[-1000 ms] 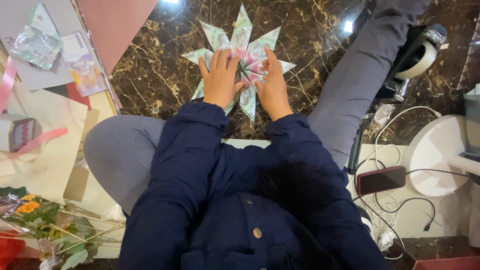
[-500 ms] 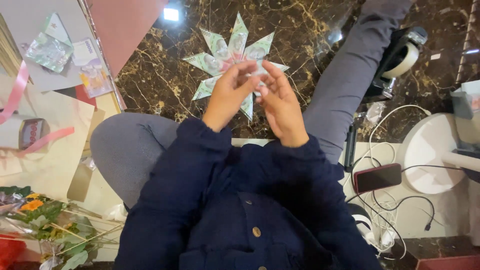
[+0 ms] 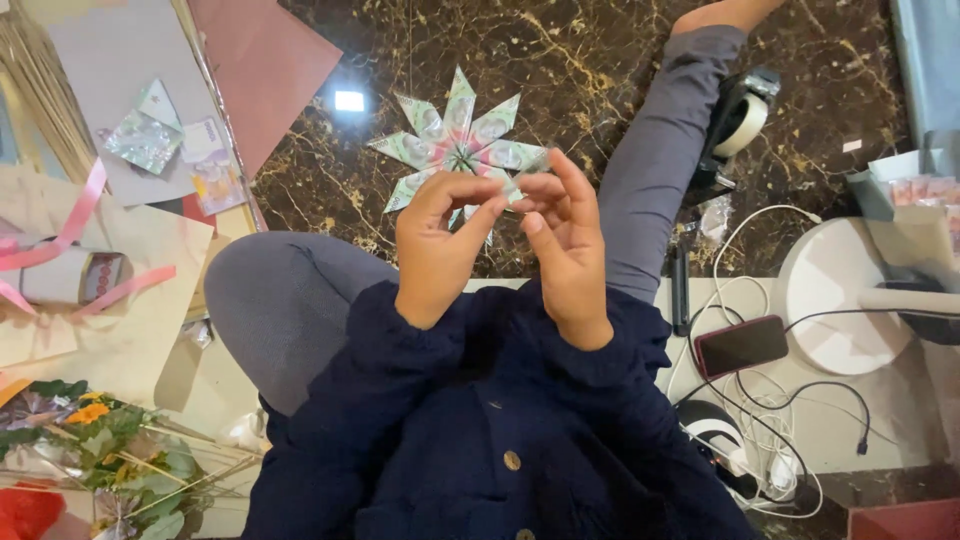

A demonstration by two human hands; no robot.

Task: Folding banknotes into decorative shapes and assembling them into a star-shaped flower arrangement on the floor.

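A many-pointed star (image 3: 455,145) folded from green and pink paper notes lies flat on the dark marble floor. Both hands hover above its near edge without touching it. My left hand (image 3: 437,245) has its fingers curled, thumb and forefinger pinched at the tips. My right hand (image 3: 565,250) faces it, fingers loosely bent, its fingertips meeting those of the left. Whatever small thing sits between the fingertips is too small to make out. My grey-trousered legs (image 3: 280,300) spread to either side of the star.
A tape dispenser (image 3: 740,120) stands beside my right leg. A phone (image 3: 742,345), white cables and a round white base (image 3: 840,300) lie to the right. Paper sheets, pink ribbon (image 3: 70,225), folded notes and a flower bunch (image 3: 90,440) fill the left.
Both hands have lifted off the star and drawn back toward me, fingertips coming together. The star now lies uncovered on the floor.
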